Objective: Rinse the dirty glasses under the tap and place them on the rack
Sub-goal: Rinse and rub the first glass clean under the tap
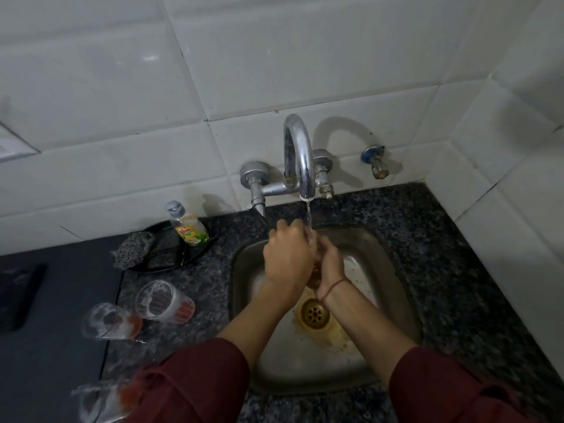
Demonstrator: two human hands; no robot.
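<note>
Water runs in a thin stream from the chrome tap over the steel sink. Under the stream, my left hand and my right hand are clasped around a glass. The glass is almost wholly hidden; only a brownish bit shows between the hands. Three soapy glasses lie on the granite counter to the left of the sink: one nearest the sink, one further left, and one at the bottom, partly behind my left sleeve. No rack is in view.
A dish soap bottle and a scrubber sit on a black plate behind the glasses. The brass drain lies below my wrists. A small wall valve is right of the tap. Tiled walls close the back and right.
</note>
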